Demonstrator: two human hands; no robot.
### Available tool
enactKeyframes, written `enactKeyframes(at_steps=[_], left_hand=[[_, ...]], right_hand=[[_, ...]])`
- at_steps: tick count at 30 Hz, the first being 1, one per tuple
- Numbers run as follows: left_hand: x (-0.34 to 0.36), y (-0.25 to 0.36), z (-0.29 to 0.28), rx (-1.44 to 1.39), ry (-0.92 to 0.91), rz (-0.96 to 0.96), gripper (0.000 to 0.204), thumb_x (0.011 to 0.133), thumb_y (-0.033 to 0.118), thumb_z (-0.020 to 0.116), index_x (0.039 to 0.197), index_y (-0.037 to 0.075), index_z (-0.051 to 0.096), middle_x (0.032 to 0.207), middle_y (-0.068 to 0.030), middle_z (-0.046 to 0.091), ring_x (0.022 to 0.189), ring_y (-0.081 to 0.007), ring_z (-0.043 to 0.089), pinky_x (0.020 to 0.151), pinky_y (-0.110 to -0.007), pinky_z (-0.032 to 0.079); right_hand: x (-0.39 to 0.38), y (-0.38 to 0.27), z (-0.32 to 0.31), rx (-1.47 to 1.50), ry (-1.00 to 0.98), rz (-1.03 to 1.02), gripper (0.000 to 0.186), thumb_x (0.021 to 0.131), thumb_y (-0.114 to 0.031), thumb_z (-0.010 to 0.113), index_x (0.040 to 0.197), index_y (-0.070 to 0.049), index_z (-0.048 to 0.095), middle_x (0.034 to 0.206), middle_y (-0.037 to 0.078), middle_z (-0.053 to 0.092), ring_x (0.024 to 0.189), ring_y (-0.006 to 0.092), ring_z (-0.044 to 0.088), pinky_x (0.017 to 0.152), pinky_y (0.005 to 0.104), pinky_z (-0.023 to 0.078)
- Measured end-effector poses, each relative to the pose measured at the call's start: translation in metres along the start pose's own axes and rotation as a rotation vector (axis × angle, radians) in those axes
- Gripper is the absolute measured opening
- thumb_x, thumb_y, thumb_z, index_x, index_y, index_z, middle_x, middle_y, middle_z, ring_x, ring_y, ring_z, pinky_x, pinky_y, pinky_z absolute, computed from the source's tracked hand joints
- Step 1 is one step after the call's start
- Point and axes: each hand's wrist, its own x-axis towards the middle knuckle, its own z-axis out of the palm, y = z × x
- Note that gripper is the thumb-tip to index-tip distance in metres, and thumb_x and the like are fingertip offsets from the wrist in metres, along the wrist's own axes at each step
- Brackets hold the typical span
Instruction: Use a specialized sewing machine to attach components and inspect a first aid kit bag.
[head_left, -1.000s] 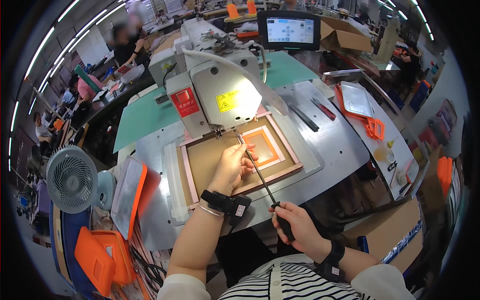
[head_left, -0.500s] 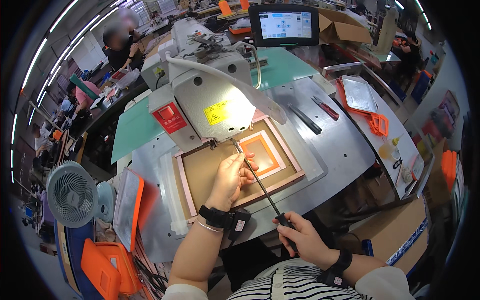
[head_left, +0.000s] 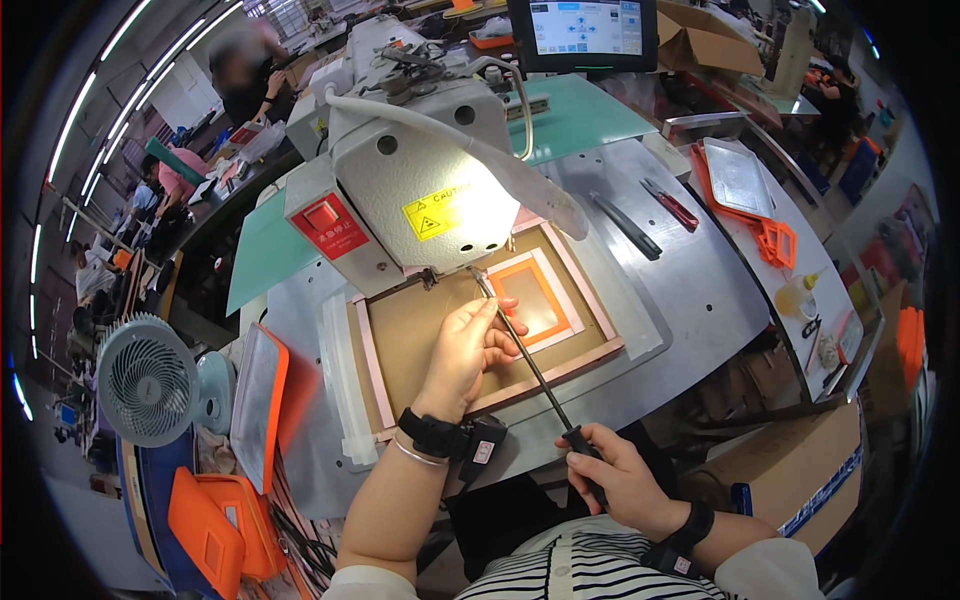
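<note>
A long screwdriver (head_left: 540,375) with a black handle runs slantwise from my right hand up to the underside of a grey industrial sewing machine head (head_left: 420,180). My right hand (head_left: 618,475) is closed round its handle. Near the tip, my left hand (head_left: 470,350) pinches the shaft between thumb and fingers. The tip meets the lower edge of the head, where its exact contact is too small to make out. Below lies a brown board with a pink frame (head_left: 372,370), and on it an orange rectangular frame (head_left: 548,290) over a white border.
Snips (head_left: 670,205) and a black-handled tool (head_left: 628,228) lie on the metal table right of the head. A lit screen (head_left: 585,30) stands behind. A fan (head_left: 150,380), orange cases (head_left: 205,530) and a tray (head_left: 258,405) are at left. A cardboard box (head_left: 790,470) sits at lower right.
The view has shifted slightly, so the machine and table sit a little differently in it. Both hands keep their hold on the screwdriver, with its tip still at the head's lower edge.
</note>
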Motion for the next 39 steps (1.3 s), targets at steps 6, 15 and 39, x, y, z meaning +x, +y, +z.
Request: enactKeyframes(at_steps=[6,15,39], left_hand=[[0.005,-0.003,-0.007,0.108,0.27,0.198,0.023,0.093,0.02,0.044,0.103,0.001,0.052,0.082,-0.0067,0.06,0.063,-0.0102,0.057,0.053,-0.02,0.047],[0.015,-0.002,-0.012,-0.061,0.068,0.06,0.019,0.091,0.02,0.05,0.1,0.004,0.057,0.083,-0.0026,0.06,0.067,-0.008,0.054,0.055,-0.017,0.043],[0.015,-0.003,-0.016,0.038,0.079,0.091,0.021,0.089,0.022,0.053,0.085,0.002,0.057,0.07,-0.0063,0.059,0.057,-0.0129,0.057,0.051,-0.022,0.047]], right_hand=[[-0.003,-0.007,-0.015,-0.002,0.017,-0.001,0.021,0.089,-0.013,0.049,0.106,0.0,0.049,0.061,0.0,0.046,0.043,0.0054,0.039,0.04,0.018,0.033],[-0.002,-0.011,-0.019,-0.004,-0.025,0.046,0.021,0.089,-0.012,0.049,0.106,0.0,0.048,0.06,0.0,0.045,0.044,0.0053,0.04,0.04,0.0182,0.033],[-0.002,0.008,0.025,-0.059,0.072,-0.129,0.018,0.09,-0.013,0.046,0.103,-0.003,0.04,0.075,0.009,0.052,0.048,0.013,0.047,0.043,0.0236,0.039]])
